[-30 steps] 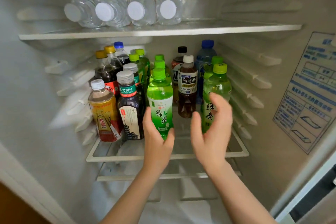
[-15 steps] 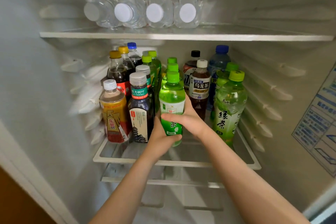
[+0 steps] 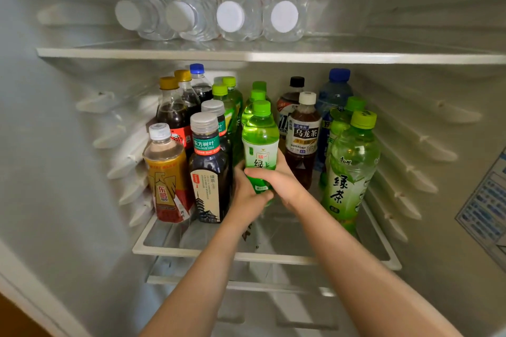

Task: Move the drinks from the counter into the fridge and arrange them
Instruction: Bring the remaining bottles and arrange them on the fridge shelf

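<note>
Oolong tea bottle [image 3: 303,142]: "乌龙茶", "SUNTORY". Dark tea bottle [image 3: 208,169]: "东方树叶", "500ml", "绿茶". Yellow bottle [image 3: 165,180]: "东鹏". Right green tea bottle [image 3: 349,172]: "绿茶". Middle green tea bottle [image 3: 260,142]: "统一", "绿". Wall sticker [image 3: 484,216]: too blurred to read.

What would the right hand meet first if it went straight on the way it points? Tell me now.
The right hand grips the green tea bottle, so that comes first. Pushed on, the bottle would probably bump the green-capped bottle right behind it; depth is hard to judge.
</note>
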Tool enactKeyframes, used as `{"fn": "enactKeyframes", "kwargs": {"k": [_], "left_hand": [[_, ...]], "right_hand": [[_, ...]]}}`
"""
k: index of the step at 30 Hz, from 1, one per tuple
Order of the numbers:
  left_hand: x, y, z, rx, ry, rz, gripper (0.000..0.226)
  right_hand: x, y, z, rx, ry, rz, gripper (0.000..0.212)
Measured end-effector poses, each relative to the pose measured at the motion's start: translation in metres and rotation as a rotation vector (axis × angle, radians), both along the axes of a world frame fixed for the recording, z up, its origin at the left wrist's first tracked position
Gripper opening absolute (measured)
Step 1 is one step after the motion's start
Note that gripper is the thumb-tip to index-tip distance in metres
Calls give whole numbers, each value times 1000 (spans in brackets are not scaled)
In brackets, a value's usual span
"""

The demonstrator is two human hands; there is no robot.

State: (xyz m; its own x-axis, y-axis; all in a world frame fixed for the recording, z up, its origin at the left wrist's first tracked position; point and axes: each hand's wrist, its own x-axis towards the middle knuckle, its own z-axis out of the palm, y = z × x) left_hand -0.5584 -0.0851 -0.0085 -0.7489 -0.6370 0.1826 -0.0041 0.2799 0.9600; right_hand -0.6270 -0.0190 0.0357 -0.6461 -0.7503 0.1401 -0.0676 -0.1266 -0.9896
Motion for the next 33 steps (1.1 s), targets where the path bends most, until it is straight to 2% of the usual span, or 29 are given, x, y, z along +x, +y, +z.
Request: {"fn": "enactKeyframes", "kwargs": {"k": [13,17,20,26,33], "left_hand": [[-9,-1,2,72,16,64,82],[2,11,-1,17,138,141,68],[2,20,0,-44,154,198,61],[1,26,0,-81,124,299,68],[5,23,0,-141,65,237,76]], "right_hand": [[-5,-1,-11,-15,-36,10,58],[-5,5,-18,-52,-69,-26,64],[-2,7,-25,-61,-68,-60,65],[-1,6,-22,-67,-91,-40,56],[4,9,-20,-52,-123,-30,46]]}}
